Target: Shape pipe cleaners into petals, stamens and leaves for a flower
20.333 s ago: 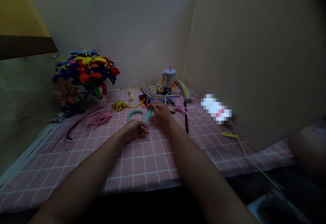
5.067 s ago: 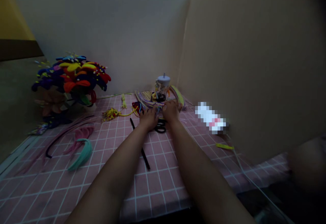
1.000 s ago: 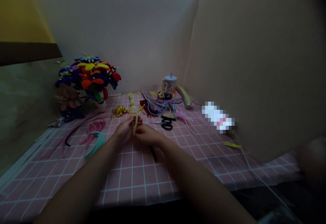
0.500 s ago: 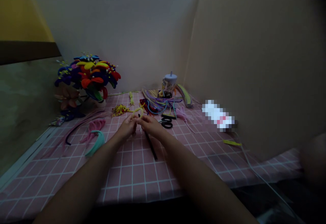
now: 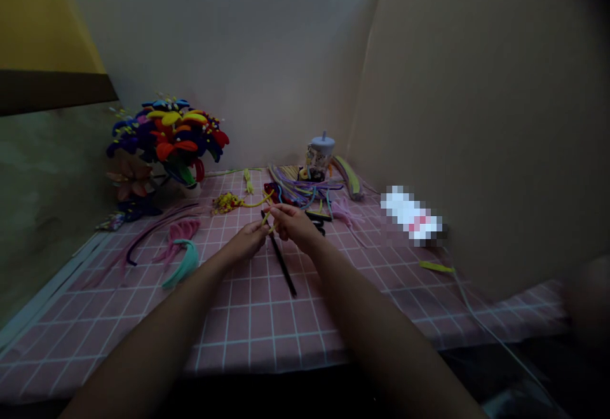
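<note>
Over the middle of the table, my left hand [image 5: 251, 240] and my right hand [image 5: 291, 223] are close together, both closed on one thin yellow pipe cleaner [image 5: 265, 219]. It looks bent between my fingertips, though parts of it are hidden by the fingers. Beneath my hands a slim black stick [image 5: 284, 269] lies on the pink checked cloth [image 5: 257, 336]. Scissors with black handles [image 5: 320, 226] lie just beyond my right hand, partly covered by it. Behind my left hand is a bunch of small yellow and red pieces [image 5: 227, 202].
Colourful pipe-cleaner flowers [image 5: 176, 133] stand back left. Pink loops [image 5: 183, 231] and a teal loop [image 5: 185, 265] lie left. At the back are a lidded cup [image 5: 320, 158] and bundled pipe cleaners [image 5: 295, 187]. A blurred bright device [image 5: 412, 215] and a yellow strip [image 5: 436, 267] lie right.
The rounded yellow loop above my fingers has become a smaller bend between my hands. My right hand has shifted slightly up and right, my left slightly right. The whole view has shifted a little.
</note>
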Available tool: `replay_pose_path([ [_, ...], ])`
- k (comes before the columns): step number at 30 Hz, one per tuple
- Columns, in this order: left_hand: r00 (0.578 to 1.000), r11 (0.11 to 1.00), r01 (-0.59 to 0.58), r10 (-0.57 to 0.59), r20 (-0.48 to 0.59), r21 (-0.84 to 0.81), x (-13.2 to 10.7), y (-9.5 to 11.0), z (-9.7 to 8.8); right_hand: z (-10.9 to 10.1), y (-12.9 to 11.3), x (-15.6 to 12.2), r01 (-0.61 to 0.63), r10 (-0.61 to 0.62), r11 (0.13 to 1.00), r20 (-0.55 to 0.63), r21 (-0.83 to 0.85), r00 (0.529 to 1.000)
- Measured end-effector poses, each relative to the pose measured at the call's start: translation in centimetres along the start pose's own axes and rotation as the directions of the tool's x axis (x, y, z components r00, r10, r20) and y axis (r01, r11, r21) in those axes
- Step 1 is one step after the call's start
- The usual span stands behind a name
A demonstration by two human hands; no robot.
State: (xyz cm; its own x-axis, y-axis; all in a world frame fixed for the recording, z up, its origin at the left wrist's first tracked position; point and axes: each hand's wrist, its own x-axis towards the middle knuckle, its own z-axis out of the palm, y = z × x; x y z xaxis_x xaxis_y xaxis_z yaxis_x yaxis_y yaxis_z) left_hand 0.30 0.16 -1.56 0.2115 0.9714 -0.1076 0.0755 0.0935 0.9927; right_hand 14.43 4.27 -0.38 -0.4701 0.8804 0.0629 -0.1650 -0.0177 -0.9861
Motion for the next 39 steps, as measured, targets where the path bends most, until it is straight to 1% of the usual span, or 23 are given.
replay_pose_path([
  [2,0.993,0.986,0.107,-0.098,0.071,-0.131,-0.5,0.6,-0.1,-0.4,-0.1,-0.1,-0.039,0.029,0.995,0.103,0.091,0.994],
  [4,0.962,0.938,0.226,-0.173,0.212,-0.262,-0.6,0.9,-0.6,-0.7,-0.1,-0.2,-0.070,0.036,0.983,0.197,0.167,0.980],
  [6,0.922,0.885,0.310,-0.191,0.336,-0.347,-0.6,0.9,-1.1,-0.9,-0.2,-0.2,-0.077,0.025,0.975,0.240,0.209,0.970],
  [7,0.910,0.866,0.330,-0.186,0.371,-0.375,-0.5,0.9,-1.3,-0.9,-0.2,-0.2,-0.075,0.020,0.973,0.246,0.217,0.969],
  [9,0.904,0.845,0.335,-0.163,0.395,-0.417,-0.5,0.8,-1.5,-1.0,-0.1,-0.1,-0.068,0.013,0.971,0.228,0.231,0.973],
  [14,0.914,0.841,0.287,-0.097,0.395,-0.459,-0.9,0.8,-1.2,-1.2,0.4,0.3,-0.041,-0.001,0.963,0.153,0.266,0.988],
  [19,0.922,0.874,0.244,-0.076,0.379,-0.420,-1.1,0.8,-1.1,-1.7,-0.1,0.3,-0.036,0.007,0.943,0.086,0.330,0.996],
  [22,0.923,0.883,0.239,-0.077,0.376,-0.404,-1.1,0.7,-1.3,-2.1,-0.5,0.2,-0.029,0.012,0.923,0.045,0.383,0.999],
  [30,0.917,0.888,0.268,-0.116,0.380,-0.375,-1.1,0.8,-1.3,-3.4,-0.7,0.7,0.053,-0.021,0.874,-0.072,0.483,0.997],
  [32,0.925,0.885,0.269,-0.128,0.359,-0.379,-1.1,0.7,-1.1,-3.6,-0.7,0.8,0.066,-0.025,0.864,-0.090,0.500,0.996],
  [34,0.938,0.892,0.266,-0.153,0.311,-0.364,-1.2,0.4,-1.0,-3.7,-0.7,0.9,0.071,-0.025,0.858,-0.096,0.508,0.995],
  [36,0.948,0.906,0.265,-0.183,0.259,-0.331,-1.2,0.2,-0.9,-3.8,-0.7,1.0,0.076,-0.028,0.854,-0.099,0.515,0.995],
  [39,0.953,0.930,0.262,-0.206,0.222,-0.260,-1.1,-0.2,-1.0,-3.8,-0.6,1.0,0.081,-0.037,0.852,-0.095,0.517,0.995],
])
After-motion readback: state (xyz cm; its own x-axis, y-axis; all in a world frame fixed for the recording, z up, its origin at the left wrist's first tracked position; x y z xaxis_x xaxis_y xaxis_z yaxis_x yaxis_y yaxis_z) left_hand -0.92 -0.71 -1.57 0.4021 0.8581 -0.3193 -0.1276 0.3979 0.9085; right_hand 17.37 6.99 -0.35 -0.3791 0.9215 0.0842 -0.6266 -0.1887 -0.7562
